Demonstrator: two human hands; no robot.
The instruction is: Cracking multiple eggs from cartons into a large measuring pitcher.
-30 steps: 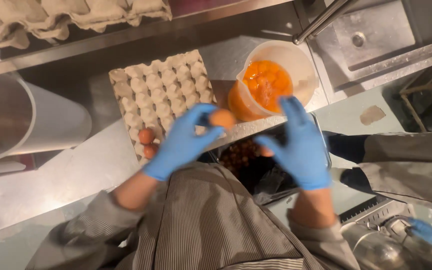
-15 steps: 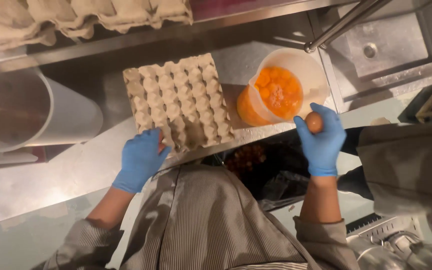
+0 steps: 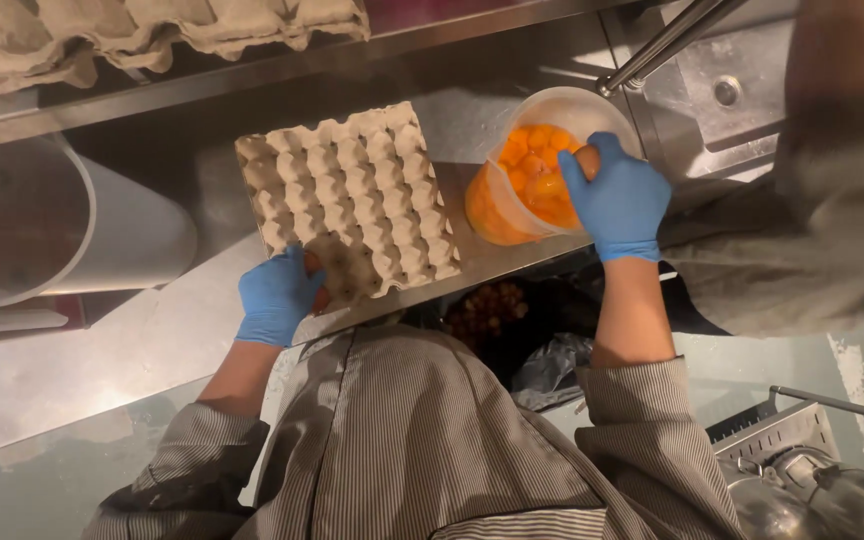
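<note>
A grey cardboard egg tray lies on the steel counter, nearly all its cups bare. My left hand, in a blue glove, rests at the tray's near-left corner, closed around a brown egg. My right hand, also gloved, holds another brown egg against the rim of a translucent plastic tub. The tub is partly filled with orange egg yolks.
A large white cylindrical container stands at the left. Stacked egg trays sit on the shelf at the back. A sink lies at the right, beside another person's sleeve. A dark bin with shells sits below the counter edge.
My right hand carried its egg up from beside the tub to the tub's rim. My left hand stayed at the tray's near corner and closed on an egg.
</note>
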